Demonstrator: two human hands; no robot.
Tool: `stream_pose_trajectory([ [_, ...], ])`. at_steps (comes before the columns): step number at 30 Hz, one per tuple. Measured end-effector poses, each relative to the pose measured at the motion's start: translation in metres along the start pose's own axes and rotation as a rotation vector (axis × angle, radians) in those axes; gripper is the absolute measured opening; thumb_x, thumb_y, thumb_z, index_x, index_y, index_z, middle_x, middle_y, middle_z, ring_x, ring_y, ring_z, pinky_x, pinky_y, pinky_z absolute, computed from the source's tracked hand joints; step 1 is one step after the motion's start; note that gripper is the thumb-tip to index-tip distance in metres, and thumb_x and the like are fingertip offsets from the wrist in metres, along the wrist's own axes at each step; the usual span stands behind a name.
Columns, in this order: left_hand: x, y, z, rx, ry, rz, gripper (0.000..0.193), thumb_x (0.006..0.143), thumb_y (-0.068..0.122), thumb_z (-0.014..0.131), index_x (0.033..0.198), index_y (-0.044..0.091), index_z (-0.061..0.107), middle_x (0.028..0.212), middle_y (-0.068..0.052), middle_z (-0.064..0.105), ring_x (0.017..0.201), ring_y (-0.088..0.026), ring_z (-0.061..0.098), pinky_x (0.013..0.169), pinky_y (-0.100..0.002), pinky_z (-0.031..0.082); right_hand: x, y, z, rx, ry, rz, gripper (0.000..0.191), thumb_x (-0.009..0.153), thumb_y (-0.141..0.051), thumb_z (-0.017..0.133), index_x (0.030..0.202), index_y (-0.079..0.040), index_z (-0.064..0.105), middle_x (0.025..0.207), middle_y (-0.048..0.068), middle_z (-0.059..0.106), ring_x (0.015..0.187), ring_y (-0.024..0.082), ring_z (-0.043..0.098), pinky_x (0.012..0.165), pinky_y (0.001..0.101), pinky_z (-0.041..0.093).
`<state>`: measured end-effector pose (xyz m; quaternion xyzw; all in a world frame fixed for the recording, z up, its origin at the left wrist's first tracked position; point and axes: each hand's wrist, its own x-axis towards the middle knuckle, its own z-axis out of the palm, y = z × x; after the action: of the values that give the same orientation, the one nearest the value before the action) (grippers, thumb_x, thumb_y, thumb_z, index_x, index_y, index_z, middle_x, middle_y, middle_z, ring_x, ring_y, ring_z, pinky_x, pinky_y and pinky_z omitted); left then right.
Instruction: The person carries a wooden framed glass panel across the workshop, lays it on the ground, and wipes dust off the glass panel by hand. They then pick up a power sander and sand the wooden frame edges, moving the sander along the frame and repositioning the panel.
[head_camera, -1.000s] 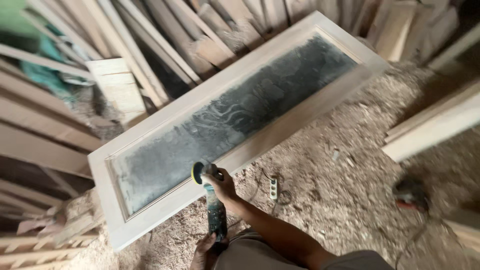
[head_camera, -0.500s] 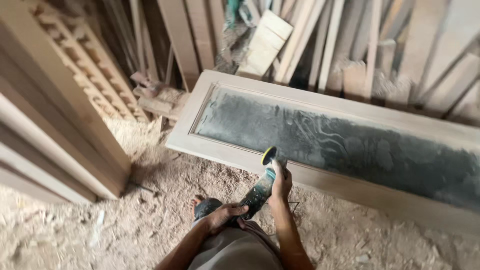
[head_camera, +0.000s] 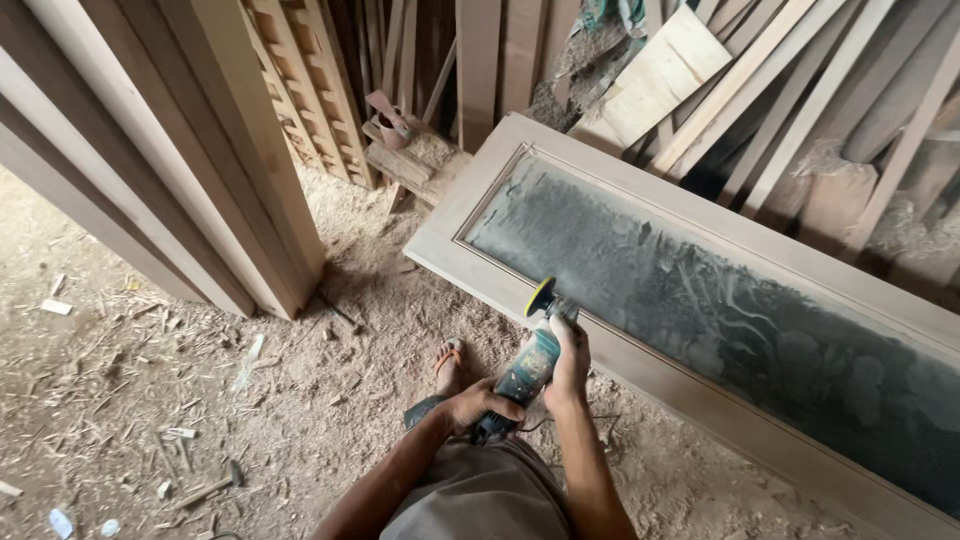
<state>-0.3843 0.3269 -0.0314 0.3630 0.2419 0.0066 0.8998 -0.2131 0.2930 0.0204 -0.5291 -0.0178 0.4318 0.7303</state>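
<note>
I hold a green angle grinder (head_camera: 528, 368) with a yellow-edged sanding disc at its tip. My right hand (head_camera: 568, 352) grips the front of its body, close to the disc. Around the rear handle, my left hand (head_camera: 478, 406) is closed. The disc hovers over the near rail of a long wooden door frame (head_camera: 700, 400) lying on the ground, which has a dark dusty panel (head_camera: 720, 300) set in it.
Tall wooden planks and frames (head_camera: 200, 150) lean at the left. Boards and a plywood offcut (head_camera: 655, 75) are stacked behind the door frame. Sawdust and wood scraps cover the floor (head_camera: 180, 400). My sandalled foot (head_camera: 450, 362) stands near the frame's corner.
My view has swung left, so the leaning planks now fill the left side and the door frame runs off to the right. Both hands stay on the grinder at the near rail.
</note>
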Motion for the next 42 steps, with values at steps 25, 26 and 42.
stream_pose_trajectory([
  [25,0.144,0.298,-0.275,1.098,1.001,0.043,0.077,0.061,0.040,0.086,0.125,0.006,0.060,0.110,-0.022,0.071,0.099,-0.041,0.069,0.086,-0.051,0.056,-0.079,0.119,-0.174,-1.376,0.378,0.589,0.064,0.089,-0.045,0.066,0.141,-0.008,0.058,0.117,0.018,0.076,0.109,0.031,0.074,0.094,0.0431,0.058],
  [26,0.151,0.296,-0.276,1.105,1.010,0.058,0.075,0.060,0.040,0.086,0.122,0.006,0.061,0.108,-0.021,0.072,0.097,-0.041,0.069,0.086,-0.051,0.057,-0.082,0.126,-0.170,-1.359,0.380,0.599,0.063,0.090,-0.045,0.065,0.141,-0.009,0.058,0.118,0.018,0.076,0.109,0.031,0.074,0.094,0.0430,0.058],
  [42,0.195,0.277,-0.284,1.080,1.012,0.096,0.068,0.064,0.033,0.083,0.122,0.012,0.055,0.098,-0.013,0.074,0.082,-0.031,0.069,0.076,-0.048,0.059,-0.067,0.112,-0.109,-1.252,0.408,0.606,0.050,0.092,-0.036,0.061,0.137,-0.013,0.061,0.125,0.016,0.074,0.118,0.032,0.070,0.100,0.0414,0.056],
])
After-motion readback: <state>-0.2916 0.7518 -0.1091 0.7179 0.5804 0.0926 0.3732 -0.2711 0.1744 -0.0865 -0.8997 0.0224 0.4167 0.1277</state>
